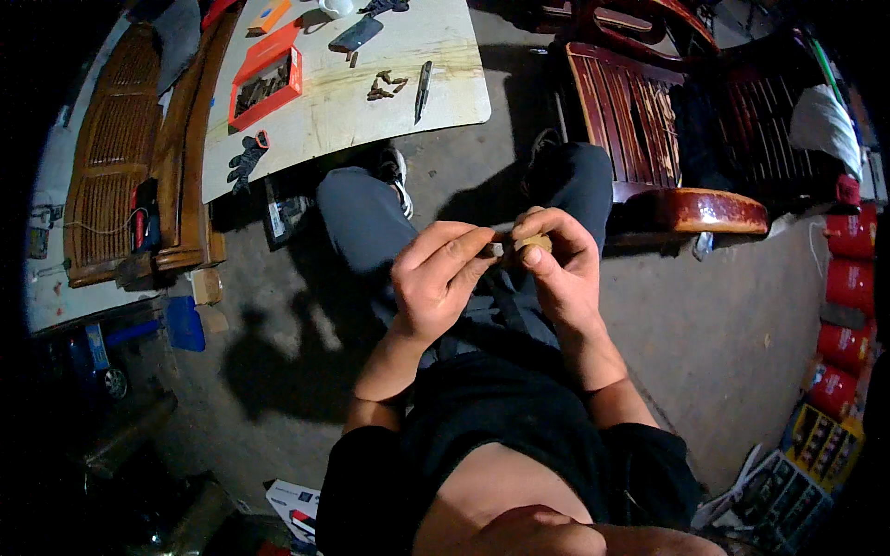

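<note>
Pinched between thumb and fingertips, a small greyish piece sits in the left hand; just to its right, the right hand has its thumb and curled index finger closed on a tan, roundish piece; both are up over the lap, near each other, though I can't tell if they actually touch; the fingers hide too much of both to say what they are.

Step-wise, my read is close fitting or cleaning work, one bit held up to the other; the next move probably calls for steady pinches on both sides and good alignment, since pieces that small look easy to drop.

Rest of the spread, going left to right: a brown wooden panel at the far left; then the pale table, with a dark glove near its edge, an open red box with dark little pieces inside, a loose cluster of brown bits and a slim black tool just beside them; past that, a slatted reddish chair; red containers line the far right.
</note>
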A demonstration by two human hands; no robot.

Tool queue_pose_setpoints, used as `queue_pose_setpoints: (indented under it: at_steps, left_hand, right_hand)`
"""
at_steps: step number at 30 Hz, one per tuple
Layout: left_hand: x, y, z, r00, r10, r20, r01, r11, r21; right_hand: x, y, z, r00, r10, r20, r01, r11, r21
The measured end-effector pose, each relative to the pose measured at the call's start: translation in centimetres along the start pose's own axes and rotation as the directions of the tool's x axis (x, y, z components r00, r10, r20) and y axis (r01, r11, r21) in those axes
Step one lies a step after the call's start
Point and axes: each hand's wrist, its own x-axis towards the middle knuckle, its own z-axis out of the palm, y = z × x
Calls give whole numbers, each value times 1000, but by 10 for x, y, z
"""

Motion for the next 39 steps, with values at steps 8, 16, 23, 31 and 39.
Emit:
queue_pose_setpoints:
  at_steps: [8,16,23,31,39]
  left_hand:
    - [5,2,1,993,31,111,-40,996,75]
    - [11,2,-3,955,-60,290,19,990,141]
    - [13,-16,2,938,68,341,-163,953,256]
    - [15,-37,13,939,27,341,-77,988,133]
    - [7,-58,13,899,-166,405,152,986,68]
  right_hand:
    - [2,1,-4,987,159,-14,-159,986,-41]
    - [6,0,-7,933,358,-33,-355,932,71]
    - [8,18,-17,926,372,-60,-369,928,51]
    - [11,39,-30,938,325,-120,-327,945,2]
    - [15,56,-26,910,376,-172,-372,927,55]
